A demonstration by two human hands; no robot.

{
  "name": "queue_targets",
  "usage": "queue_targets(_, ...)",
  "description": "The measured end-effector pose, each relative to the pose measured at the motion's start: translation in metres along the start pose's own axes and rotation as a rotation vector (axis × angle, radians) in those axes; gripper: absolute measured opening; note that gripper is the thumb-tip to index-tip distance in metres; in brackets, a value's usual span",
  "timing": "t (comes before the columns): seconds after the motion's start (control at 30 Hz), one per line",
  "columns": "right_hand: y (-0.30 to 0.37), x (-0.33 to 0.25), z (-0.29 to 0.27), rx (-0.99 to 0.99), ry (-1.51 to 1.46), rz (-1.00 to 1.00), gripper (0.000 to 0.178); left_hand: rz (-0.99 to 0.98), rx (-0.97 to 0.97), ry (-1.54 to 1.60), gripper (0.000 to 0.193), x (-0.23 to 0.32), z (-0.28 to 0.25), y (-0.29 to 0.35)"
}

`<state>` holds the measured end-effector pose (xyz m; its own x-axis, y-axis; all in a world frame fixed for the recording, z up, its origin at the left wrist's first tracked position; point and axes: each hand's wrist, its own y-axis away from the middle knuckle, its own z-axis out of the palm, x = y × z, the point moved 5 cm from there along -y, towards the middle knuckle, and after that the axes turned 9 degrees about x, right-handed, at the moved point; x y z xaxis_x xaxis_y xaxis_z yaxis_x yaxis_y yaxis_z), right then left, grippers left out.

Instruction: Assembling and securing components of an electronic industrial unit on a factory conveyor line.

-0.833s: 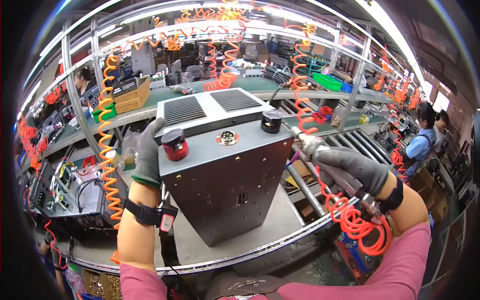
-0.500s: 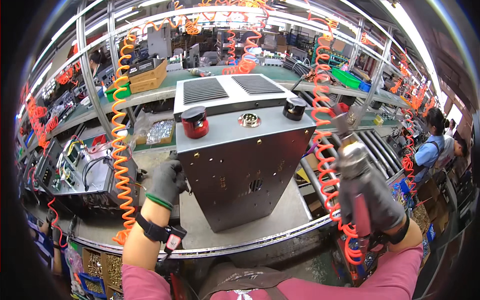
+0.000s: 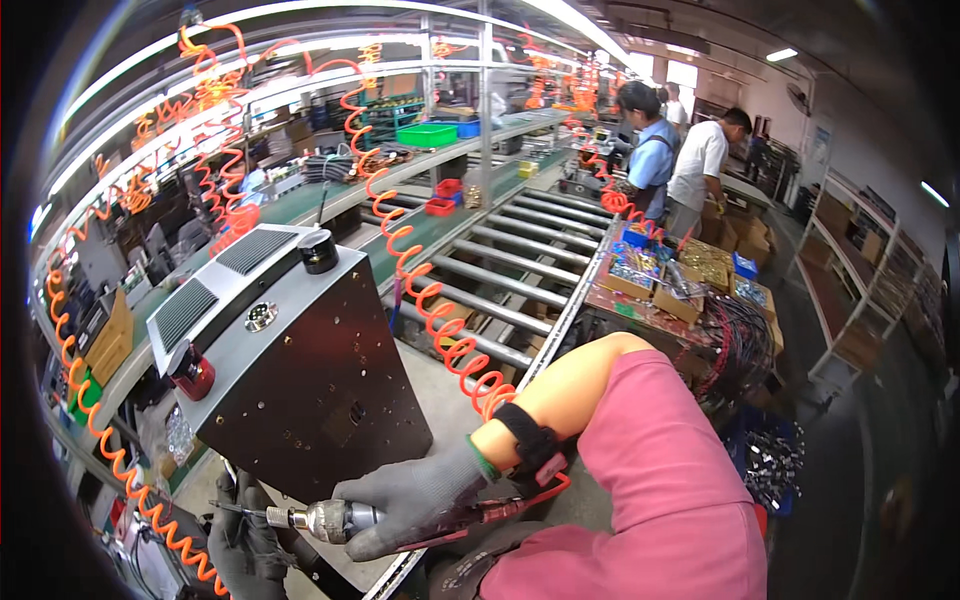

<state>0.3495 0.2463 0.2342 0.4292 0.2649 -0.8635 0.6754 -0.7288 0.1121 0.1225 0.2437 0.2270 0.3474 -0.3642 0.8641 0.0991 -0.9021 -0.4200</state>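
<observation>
Left hose (image 3: 105, 445): orange, coiled, hanging down the left side toward the lower edge.
Cardboard box (image 3: 112, 340): brown, near the left rim, just above a green bin (image 3: 84, 396).
Left hand (image 3: 250, 545): gloved in dark grey, low at the left, fingers bent beside the tip of the power driver (image 3: 328, 520); cannot tell whether pinching that tip or merely touching.
Metal cabinet (image 3: 320, 390): standing on the bench (image 3: 437, 385), just beyond both hands; dark front, grey top bearing, left to right, a red knob (image 3: 190, 372), a round connector (image 3: 261, 317) and a black knob (image 3: 318, 252); pale vented panel along the far side.
Power driver: silver collar, held nearly level before the cabinet's lower edge, pointing left.
Right hand (image 3: 415, 500): gloved in grey, wrapped around the driver's body; black strap at the wrist.
Right hose (image 3: 408, 250): orange, coiled, sloping down toward the right wrist.
Roller conveyor (image 3: 520, 245): bare metal rollers, right of the cabinet.
Co-worker (image 3: 652, 150): blue top, dark apron, near the conveyor's far end.
Parts boxes (image 3: 680, 305): filled with small pieces, right of the conveyor.
Storage rack (image 3: 850, 270): pale frame, well apart at the right.
</observation>
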Motion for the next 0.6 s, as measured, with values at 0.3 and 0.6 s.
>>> queue_targets(0.3, 0.007, -0.002, 0.026, 0.054, -0.05, 0.042, 0.056, -0.334, 0.149, 0.75, 0.046, 0.002, -0.015, -0.005)
queue_targets(0.6, 0.009, -0.018, 0.044, 0.082, -0.001, 0.071, 0.055, -0.303, 0.085, 1.032, 0.045, -0.005, -0.031, 0.001)
